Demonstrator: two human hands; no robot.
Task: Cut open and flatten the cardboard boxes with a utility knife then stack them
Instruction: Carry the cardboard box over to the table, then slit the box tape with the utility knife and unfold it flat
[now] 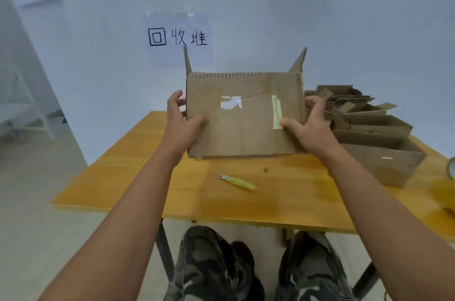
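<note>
A brown cardboard box (246, 133) stands on the orange table (147, 177), its near face toward me, with two side flaps sticking up at the far corners. My left hand (181, 121) grips its left edge, thumb on the front face. My right hand (310, 123) grips the right edge, thumb beside a strip of yellowish tape. A yellow-green utility knife (238, 182) lies on the table in front of the box, untouched.
A row of other cardboard boxes and flattened pieces (374, 133) fills the table's right side. A roll of tape (451, 167) shows at the right edge. A paper sign (178, 37) hangs on the wall behind. My knees are under the table's near edge.
</note>
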